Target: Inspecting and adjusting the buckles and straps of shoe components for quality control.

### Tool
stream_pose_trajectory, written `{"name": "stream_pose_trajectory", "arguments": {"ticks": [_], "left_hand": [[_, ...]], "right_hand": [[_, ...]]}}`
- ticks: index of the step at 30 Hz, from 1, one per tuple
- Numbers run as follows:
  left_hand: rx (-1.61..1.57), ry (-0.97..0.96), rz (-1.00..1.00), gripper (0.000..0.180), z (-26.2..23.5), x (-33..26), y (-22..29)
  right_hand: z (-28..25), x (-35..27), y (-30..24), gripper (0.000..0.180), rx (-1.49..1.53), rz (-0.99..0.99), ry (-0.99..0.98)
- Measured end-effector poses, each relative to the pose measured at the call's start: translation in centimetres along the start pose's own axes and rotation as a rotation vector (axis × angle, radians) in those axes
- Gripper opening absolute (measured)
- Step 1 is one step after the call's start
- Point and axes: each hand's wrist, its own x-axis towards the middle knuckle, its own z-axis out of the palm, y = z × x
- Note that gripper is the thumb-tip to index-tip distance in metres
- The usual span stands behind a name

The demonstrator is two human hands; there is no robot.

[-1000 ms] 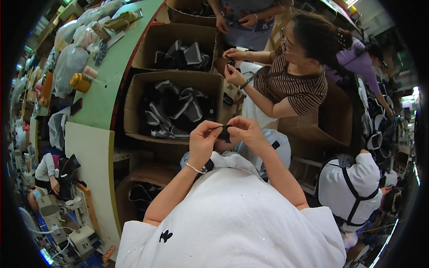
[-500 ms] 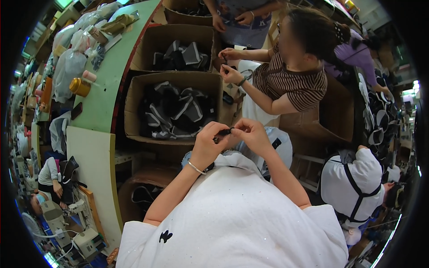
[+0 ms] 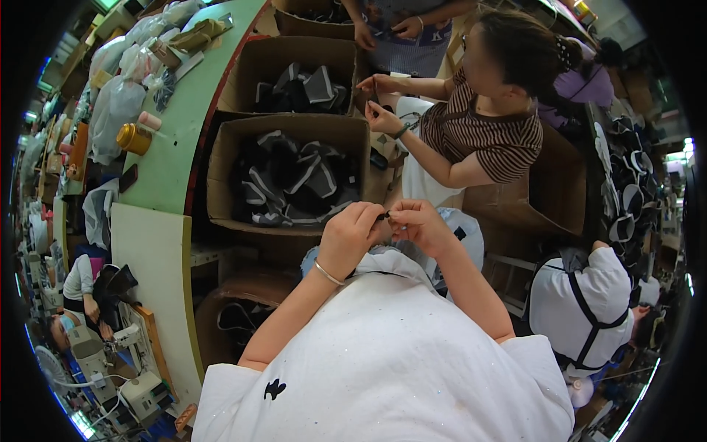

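Observation:
My left hand (image 3: 352, 237) and my right hand (image 3: 419, 224) meet in front of my chest, fingertips pinched together on a small dark piece (image 3: 384, 216) between them. Most of that piece is hidden by my fingers. A thin bracelet sits on my left wrist. Just beyond my hands stands an open cardboard box (image 3: 221, 168) filled with black and grey fabric pieces (image 3: 294, 180).
A second cardboard box (image 3: 247, 70) of dark pieces stands farther back. A person in a striped top (image 3: 482, 136) works to my right front, another in white (image 3: 582, 302) sits at the right. A green table (image 3: 173, 155) with bags and a yellow jar (image 3: 134, 138) lies left.
My hands stay joined on the small piece, shifting slightly as the fingers work it. The person in the striped top keeps handling something near the far box.

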Motion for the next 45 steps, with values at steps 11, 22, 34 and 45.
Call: {"name": "stream_pose_trajectory", "arguments": {"ticks": [11, 22, 34, 45], "left_hand": [[0.107, 0.134, 0.063, 0.024, 0.2, 1.1, 0.2], [-0.185, 0.129, -0.278, 0.019, -0.4, 1.2, 0.4], [-0.064, 0.094, -0.118, 0.022, -0.2, 1.1, 0.0], [-0.078, 0.147, -0.210, 0.019, 0.0, 1.6, 0.3]], "right_hand": [[1.8, -0.3, -0.8, 0.010, 0.425, 0.148, -0.098], [1.0, 0.7, -0.4, 0.030, -0.433, -0.272, 0.306], [2.0, 0.4, -1.5, 0.017, 0.204, 0.056, -0.092], [3.6, 0.7, -0.7, 0.011, -0.226, -0.475, 0.156]]}}
